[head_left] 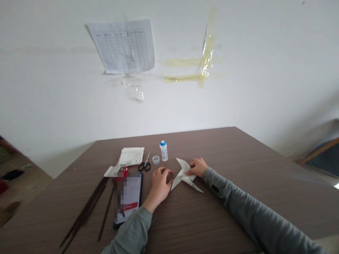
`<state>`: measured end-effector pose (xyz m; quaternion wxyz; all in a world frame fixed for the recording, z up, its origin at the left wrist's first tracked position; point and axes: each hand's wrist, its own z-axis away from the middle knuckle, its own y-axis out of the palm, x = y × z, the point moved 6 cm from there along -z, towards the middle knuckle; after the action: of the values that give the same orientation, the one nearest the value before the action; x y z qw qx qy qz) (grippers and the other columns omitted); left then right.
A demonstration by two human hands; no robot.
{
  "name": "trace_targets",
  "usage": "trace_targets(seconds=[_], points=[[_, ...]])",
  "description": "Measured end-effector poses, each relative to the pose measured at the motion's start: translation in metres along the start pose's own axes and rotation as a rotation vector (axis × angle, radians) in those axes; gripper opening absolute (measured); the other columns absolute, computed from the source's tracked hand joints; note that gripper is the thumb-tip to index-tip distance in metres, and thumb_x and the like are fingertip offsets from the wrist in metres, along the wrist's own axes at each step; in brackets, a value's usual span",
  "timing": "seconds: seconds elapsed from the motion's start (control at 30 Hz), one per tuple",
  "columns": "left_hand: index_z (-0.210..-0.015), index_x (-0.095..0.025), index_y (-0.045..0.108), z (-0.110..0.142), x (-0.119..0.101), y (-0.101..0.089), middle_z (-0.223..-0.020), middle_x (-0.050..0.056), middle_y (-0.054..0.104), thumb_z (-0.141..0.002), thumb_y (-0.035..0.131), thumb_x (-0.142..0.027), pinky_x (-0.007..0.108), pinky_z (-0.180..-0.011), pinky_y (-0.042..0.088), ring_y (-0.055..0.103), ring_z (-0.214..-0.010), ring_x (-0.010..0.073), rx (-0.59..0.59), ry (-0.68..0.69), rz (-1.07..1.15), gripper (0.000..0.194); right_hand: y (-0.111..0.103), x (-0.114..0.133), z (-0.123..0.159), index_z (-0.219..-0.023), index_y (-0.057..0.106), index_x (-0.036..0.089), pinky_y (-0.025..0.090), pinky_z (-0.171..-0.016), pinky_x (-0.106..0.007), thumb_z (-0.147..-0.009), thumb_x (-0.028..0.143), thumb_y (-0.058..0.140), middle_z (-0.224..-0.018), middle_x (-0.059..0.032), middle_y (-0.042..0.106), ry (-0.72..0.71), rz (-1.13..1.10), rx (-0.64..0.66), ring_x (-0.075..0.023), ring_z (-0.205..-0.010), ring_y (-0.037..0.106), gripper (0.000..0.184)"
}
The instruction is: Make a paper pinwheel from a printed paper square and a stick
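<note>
A paper pinwheel (180, 175) with pointed, folded blades and printed text lies on the brown table. My right hand (198, 166) grips it from the right, thumb and fingers closed on the paper near its middle. Just left of the pinwheel, my left hand (160, 185) rests over the table with curved fingers apart and nothing in them. Its thumb is close to the left blade; whether they touch, I cannot tell. Beyond the hands stands a white glue bottle (164, 153) with a blue top, and a small clear cup-like cap (156, 160) sits beside it.
Black-handled scissors (144, 165) lie near a stack of cut paper (131, 156). A phone (131, 199) is left of my left arm, with long dark sticks (88, 206) farther left. The wall, bearing a taped printed sheet (127, 46), borders the table's far edge.
</note>
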<state>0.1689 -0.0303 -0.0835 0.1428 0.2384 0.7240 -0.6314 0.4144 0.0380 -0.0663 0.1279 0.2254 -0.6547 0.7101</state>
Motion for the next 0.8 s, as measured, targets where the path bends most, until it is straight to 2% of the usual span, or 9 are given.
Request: trace_targets(seconds=[0.1, 0.2, 0.3, 0.47, 0.8], points=[[-0.135, -0.031, 0.093, -0.003, 0.006, 0.004, -0.157, 0.014, 0.083, -0.1, 0.093, -0.023, 0.065, -0.141, 0.059, 0.073, -0.161, 0.0435, -0.026, 0.001, 0.006, 0.036, 0.004, 0.001, 0.0, -0.102, 0.106, 0.036, 0.061, -0.122, -0.044, -0.083, 0.03, 0.113, -0.13, -0.0055, 0.099, 0.113, 0.029, 0.016, -0.0427, -0.146, 0.079, 0.021], [-0.139, -0.029, 0.091, -0.004, 0.007, 0.007, -0.162, 0.016, 0.081, -0.101, 0.093, -0.023, 0.066, -0.143, 0.057, 0.071, -0.165, 0.0451, -0.034, -0.017, 0.008, 0.039, 0.006, 0.005, 0.005, -0.111, 0.106, 0.037, 0.056, -0.134, -0.047, -0.09, 0.031, 0.109, -0.142, -0.0047, 0.098, 0.145, 0.041, -0.001, -0.043, -0.154, 0.075, 0.022], [-0.142, -0.027, 0.09, -0.003, 0.006, 0.009, -0.169, 0.019, 0.078, -0.102, 0.094, -0.022, 0.065, -0.144, 0.056, 0.07, -0.168, 0.0465, -0.032, -0.036, 0.011, 0.041, 0.006, 0.006, 0.01, -0.109, 0.105, 0.039, 0.053, -0.139, -0.049, -0.091, 0.033, 0.109, -0.144, -0.0042, 0.097, 0.163, 0.05, -0.012, -0.0435, -0.156, 0.073, 0.019], [-0.147, -0.026, 0.089, -0.003, 0.007, 0.011, -0.175, 0.02, 0.075, -0.103, 0.093, -0.019, 0.063, -0.146, 0.054, 0.069, -0.172, 0.0464, -0.026, -0.051, 0.014, 0.044, 0.006, 0.007, 0.01, -0.106, 0.103, 0.038, 0.053, -0.137, -0.048, -0.09, 0.03, 0.11, -0.148, -0.0056, 0.094, 0.181, 0.058, -0.022, -0.0431, -0.156, 0.072, 0.019], [-0.145, -0.028, 0.09, -0.004, 0.01, 0.015, -0.171, 0.018, 0.077, -0.103, 0.094, -0.023, 0.064, -0.145, 0.056, 0.07, -0.17, 0.0458, -0.052, -0.034, 0.012, 0.043, 0.006, 0.011, 0.01, -0.106, 0.105, 0.038, 0.054, -0.133, -0.051, -0.09, 0.027, 0.106, -0.144, -0.0068, 0.094, 0.168, 0.063, -0.026, -0.0438, -0.151, 0.072, 0.019]])
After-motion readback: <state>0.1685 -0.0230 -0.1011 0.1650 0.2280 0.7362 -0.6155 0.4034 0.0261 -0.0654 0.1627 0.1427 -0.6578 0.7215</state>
